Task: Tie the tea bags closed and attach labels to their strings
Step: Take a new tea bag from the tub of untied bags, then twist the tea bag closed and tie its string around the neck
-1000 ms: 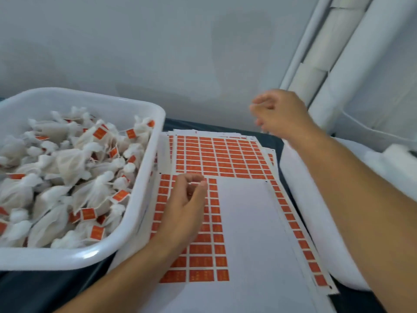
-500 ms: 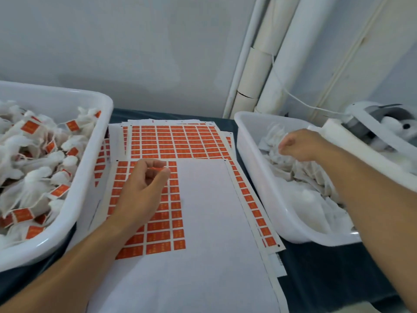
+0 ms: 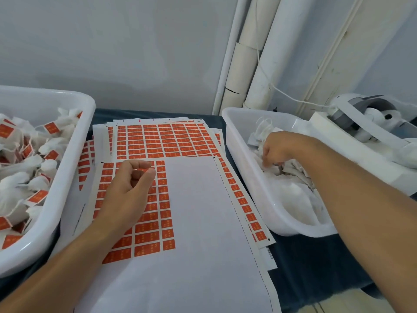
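Orange labels (image 3: 144, 227) are printed in rows on a white sheet (image 3: 203, 222) that is spread under the left hand (image 3: 126, 195). One orange label (image 3: 140, 170) is pinched between the thumb and forefinger of that hand, just above the sheet. More label sheets (image 3: 162, 138) are stacked just beyond the left hand's fingertips. To the left of the left hand, a white tub (image 3: 67, 168) is filled with tied tea bags (image 3: 27, 177) whose strings carry orange labels. To the right, a second white tub (image 3: 243, 177) is reached into by the right hand (image 3: 277, 147); its fingers are curled down among the untied white tea bags (image 3: 293, 190), but whether one is gripped cannot be told. Beyond the right forearm, a white and grey machine (image 3: 370, 118) is seen.
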Demonstrator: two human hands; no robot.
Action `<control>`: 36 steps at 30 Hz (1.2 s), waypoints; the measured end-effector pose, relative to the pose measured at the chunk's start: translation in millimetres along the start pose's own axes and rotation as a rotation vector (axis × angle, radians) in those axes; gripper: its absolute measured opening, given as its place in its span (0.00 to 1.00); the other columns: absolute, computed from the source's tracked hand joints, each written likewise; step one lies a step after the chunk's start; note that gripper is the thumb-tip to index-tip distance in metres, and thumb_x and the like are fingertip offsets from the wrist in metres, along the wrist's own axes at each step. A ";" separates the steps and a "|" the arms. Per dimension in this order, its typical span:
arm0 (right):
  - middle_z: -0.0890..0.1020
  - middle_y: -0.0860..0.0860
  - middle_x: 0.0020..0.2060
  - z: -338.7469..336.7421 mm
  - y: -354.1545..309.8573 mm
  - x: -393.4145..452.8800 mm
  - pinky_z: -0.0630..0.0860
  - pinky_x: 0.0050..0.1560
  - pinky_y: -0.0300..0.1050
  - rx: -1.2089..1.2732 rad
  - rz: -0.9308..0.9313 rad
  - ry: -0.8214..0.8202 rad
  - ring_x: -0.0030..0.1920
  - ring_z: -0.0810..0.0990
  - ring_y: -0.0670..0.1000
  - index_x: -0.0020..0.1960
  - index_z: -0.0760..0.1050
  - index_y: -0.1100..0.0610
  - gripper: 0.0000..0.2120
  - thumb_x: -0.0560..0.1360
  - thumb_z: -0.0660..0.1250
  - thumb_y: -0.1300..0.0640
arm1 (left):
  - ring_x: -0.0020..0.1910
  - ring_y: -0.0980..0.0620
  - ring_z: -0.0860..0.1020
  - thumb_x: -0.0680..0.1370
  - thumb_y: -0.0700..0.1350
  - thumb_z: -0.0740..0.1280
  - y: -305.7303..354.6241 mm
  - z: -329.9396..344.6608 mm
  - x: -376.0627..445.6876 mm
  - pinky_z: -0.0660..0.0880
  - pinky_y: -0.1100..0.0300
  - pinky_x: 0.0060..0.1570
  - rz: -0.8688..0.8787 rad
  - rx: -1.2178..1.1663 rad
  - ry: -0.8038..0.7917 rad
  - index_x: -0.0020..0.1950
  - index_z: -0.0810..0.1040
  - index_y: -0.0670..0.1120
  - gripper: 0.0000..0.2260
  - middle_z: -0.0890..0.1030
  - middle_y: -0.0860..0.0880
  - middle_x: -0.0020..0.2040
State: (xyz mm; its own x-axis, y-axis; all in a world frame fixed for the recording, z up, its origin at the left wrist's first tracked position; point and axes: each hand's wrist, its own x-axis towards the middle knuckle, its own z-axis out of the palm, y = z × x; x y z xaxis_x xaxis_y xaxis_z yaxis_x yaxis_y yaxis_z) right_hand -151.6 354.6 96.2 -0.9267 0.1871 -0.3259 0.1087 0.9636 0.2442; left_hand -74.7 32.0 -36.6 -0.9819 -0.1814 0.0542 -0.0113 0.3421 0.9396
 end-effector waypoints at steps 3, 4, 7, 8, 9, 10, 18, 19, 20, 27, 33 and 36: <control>0.84 0.56 0.56 -0.5 3.1 -3.1 0.78 0.58 0.48 0.055 0.040 0.036 0.53 0.80 0.55 0.59 0.83 0.59 0.11 0.78 0.68 0.58 | 0.44 0.59 0.80 0.82 0.59 0.62 -0.8 -0.5 0.2 0.69 0.71 0.36 0.001 -0.002 -0.004 0.54 0.72 0.62 0.04 0.79 0.64 0.49; 0.83 0.56 0.57 -0.7 4.9 -3.6 0.78 0.60 0.48 0.055 0.048 0.037 0.56 0.80 0.55 0.59 0.82 0.58 0.12 0.79 0.66 0.57 | 0.45 0.59 0.80 0.82 0.59 0.62 -1.2 -0.6 0.7 0.69 0.71 0.36 0.001 -0.002 -0.005 0.54 0.72 0.62 0.04 0.79 0.64 0.49; 0.83 0.53 0.56 4.4 7.0 -3.3 0.77 0.60 0.49 0.152 -0.018 0.091 0.56 0.80 0.55 0.56 0.82 0.55 0.15 0.80 0.67 0.45 | 0.45 0.58 0.80 0.82 0.59 0.62 -2.2 -0.5 1.6 0.70 0.70 0.36 0.004 0.000 -0.010 0.54 0.71 0.62 0.04 0.79 0.65 0.49; 0.83 0.52 0.56 6.8 5.1 -3.6 0.77 0.59 0.48 0.193 -0.052 0.101 0.55 0.80 0.54 0.59 0.81 0.54 0.17 0.79 0.68 0.42 | 0.45 0.58 0.80 0.82 0.60 0.62 -2.6 -0.2 1.4 0.70 0.69 0.36 0.007 0.003 -0.009 0.54 0.72 0.63 0.04 0.79 0.65 0.50; 0.82 0.51 0.56 9.2 1.9 -4.0 0.78 0.59 0.48 0.214 -0.076 0.092 0.54 0.81 0.53 0.61 0.80 0.53 0.18 0.78 0.70 0.41 | 0.45 0.57 0.81 0.82 0.60 0.62 -2.8 -0.2 0.9 0.70 0.69 0.36 0.010 0.006 -0.009 0.54 0.72 0.63 0.04 0.79 0.64 0.50; 0.82 0.51 0.56 11.1 -0.9 -3.1 0.78 0.59 0.49 0.203 -0.081 0.086 0.54 0.81 0.54 0.62 0.80 0.54 0.19 0.77 0.71 0.43 | 0.45 0.57 0.81 0.81 0.60 0.62 -3.0 -0.2 0.3 0.71 0.67 0.37 0.014 0.009 -0.009 0.54 0.72 0.62 0.05 0.79 0.64 0.50; 0.81 0.55 0.58 8.9 14.9 1.7 0.77 0.62 0.48 0.151 0.009 0.050 0.58 0.80 0.57 0.61 0.80 0.56 0.10 0.81 0.66 0.58 | 0.47 0.54 0.81 0.81 0.60 0.62 -1.2 -0.2 -1.9 0.71 0.66 0.38 0.021 0.015 0.001 0.60 0.72 0.58 0.11 0.80 0.60 0.52; 0.81 0.54 0.60 10.7 17.1 1.9 0.78 0.62 0.50 0.187 0.001 0.052 0.58 0.81 0.58 0.63 0.80 0.55 0.12 0.80 0.67 0.58 | 0.47 0.54 0.81 0.81 0.59 0.62 -1.3 0.3 -1.4 0.71 0.65 0.38 0.019 0.020 0.002 0.61 0.72 0.58 0.11 0.80 0.60 0.53; 0.80 0.54 0.61 12.3 18.0 0.9 0.78 0.63 0.51 0.215 -0.006 0.060 0.58 0.81 0.58 0.65 0.79 0.53 0.14 0.80 0.68 0.57 | 0.47 0.54 0.80 0.81 0.59 0.62 -1.8 0.3 -1.5 0.71 0.65 0.39 0.017 0.026 0.003 0.61 0.72 0.58 0.11 0.80 0.60 0.53; 0.81 0.54 0.61 21.5 24.3 10.0 0.80 0.59 0.52 0.306 -0.008 0.071 0.57 0.81 0.58 0.65 0.79 0.53 0.14 0.80 0.66 0.59 | 0.47 0.54 0.82 0.76 0.64 0.60 -0.4 -1.4 -3.9 0.73 0.65 0.37 0.007 0.022 0.007 0.60 0.72 0.59 0.16 0.80 0.61 0.53; 0.82 0.54 0.51 19.8 26.3 14.5 0.81 0.43 0.45 0.400 -0.009 0.068 0.42 0.83 0.55 0.61 0.79 0.49 0.12 0.79 0.68 0.57 | 0.47 0.53 0.82 0.81 0.59 0.62 -2.8 -0.5 -2.0 0.73 0.64 0.38 0.002 0.034 0.012 0.61 0.72 0.57 0.12 0.80 0.60 0.53; 0.83 0.52 0.45 20.1 24.4 16.0 0.79 0.41 0.42 0.426 -0.013 0.079 0.41 0.83 0.54 0.55 0.79 0.47 0.07 0.79 0.69 0.56 | 0.47 0.53 0.81 0.81 0.59 0.62 -2.0 -1.0 -2.3 0.72 0.64 0.39 0.004 0.035 0.015 0.61 0.72 0.57 0.12 0.80 0.59 0.53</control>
State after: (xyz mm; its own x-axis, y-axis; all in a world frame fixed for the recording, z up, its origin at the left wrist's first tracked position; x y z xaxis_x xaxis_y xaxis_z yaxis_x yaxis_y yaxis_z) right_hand -156.6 385.0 78.6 -0.9519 0.1749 -0.2515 0.2199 0.9617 -0.1635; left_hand -72.2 30.9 -38.3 -0.9790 -0.1938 0.0637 -0.0140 0.3752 0.9268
